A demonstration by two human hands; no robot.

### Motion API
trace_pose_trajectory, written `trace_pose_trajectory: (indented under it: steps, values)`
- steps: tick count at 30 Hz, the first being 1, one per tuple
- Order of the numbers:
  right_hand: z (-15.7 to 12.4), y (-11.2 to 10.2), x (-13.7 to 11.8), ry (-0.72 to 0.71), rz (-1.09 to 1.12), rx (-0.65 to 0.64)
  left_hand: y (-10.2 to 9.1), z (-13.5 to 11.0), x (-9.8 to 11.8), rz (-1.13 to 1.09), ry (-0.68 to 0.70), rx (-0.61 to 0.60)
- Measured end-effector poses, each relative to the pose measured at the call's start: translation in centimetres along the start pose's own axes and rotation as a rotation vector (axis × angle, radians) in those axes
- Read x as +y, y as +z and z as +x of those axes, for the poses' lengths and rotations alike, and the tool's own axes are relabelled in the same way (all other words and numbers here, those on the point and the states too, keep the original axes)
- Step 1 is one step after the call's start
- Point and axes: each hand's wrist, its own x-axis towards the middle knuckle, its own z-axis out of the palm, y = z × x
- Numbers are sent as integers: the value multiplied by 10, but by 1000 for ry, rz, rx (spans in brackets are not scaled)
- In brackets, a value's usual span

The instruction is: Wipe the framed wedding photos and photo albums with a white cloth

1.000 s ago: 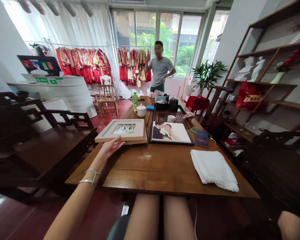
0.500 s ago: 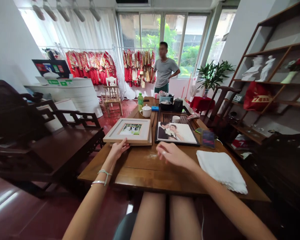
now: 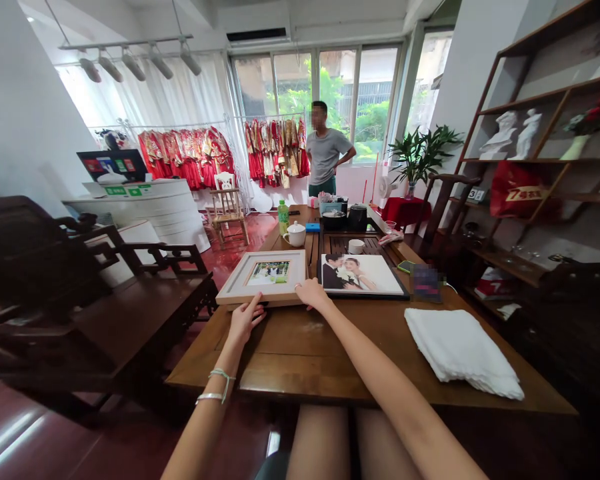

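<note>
Both hands meet the near edge of a pale picture frame (image 3: 265,275) on a wooden table (image 3: 330,340).

The left hand (image 3: 245,321) lies open with its fingers stretched forward, their tips touching the picture frame's near edge. The right hand (image 3: 312,293) curls over the near right corner, though whether it pinches that corner cannot be told. The picture frame lies flat just beyond both hands. Just right of the right hand lies a wedding photo (image 3: 363,275) in a dark border, close beside the picture frame. Farther right, well apart from that hand, sits a folded white cloth (image 3: 460,350). Beyond the fingertips stand a white teapot (image 3: 296,235) and a green bottle (image 3: 283,217), and far behind them stands a person (image 3: 325,153).
</note>
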Motion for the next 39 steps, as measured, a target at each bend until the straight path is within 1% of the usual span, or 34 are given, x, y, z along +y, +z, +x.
trace_pose_trajectory:
  steps: [8, 15, 17, 20, 25, 27, 28, 29, 31, 33, 34, 35, 36, 37, 38, 39]
  values:
    - [9, -5, 9, 9, 78, -101, 5, 2, -6, 24, 27, -34]
    - [10, 2, 21, 22, 144, -139, 1, 6, -6, 59, 24, -41]
    - [9, 4, 22, 16, 145, -122, 0, 6, -6, 72, 14, -52]
    - [8, 8, 22, -6, 129, -62, 0, 5, -5, 86, 8, -61]
    - [4, 14, 15, -46, 90, 29, 3, 6, -3, 110, 4, -59]
    - [4, 8, 15, -71, 83, 42, 0, 6, -1, 128, -1, -66]
    - [5, 0, 18, -84, 83, 54, -2, 4, 0, 143, -9, -73]
    - [8, -11, 23, -95, 84, 76, -4, 1, 0, 161, -21, -87]
    - [14, -42, 42, -96, 91, 158, -4, -9, 0, 212, -54, -126]
    - [19, -80, 72, -53, 100, 295, 7, -23, -1, 273, -63, -206]
    - [20, -97, 90, -17, 105, 371, 18, -31, -2, 298, -49, -265]
    - [20, -113, 108, 31, 106, 450, 34, -38, -3, 387, 35, -424]
    - [18, -125, 125, 80, 104, 518, 54, -44, -4, 487, 165, -537]
    - [16, -133, 141, 122, 101, 571, 77, -48, -6, 603, 318, -574]
    - [13, -138, 154, 158, 99, 613, 102, -49, -8, 740, 446, -534]
    - [11, -140, 165, 185, 93, 646, 127, -47, -10, 777, 478, -496]
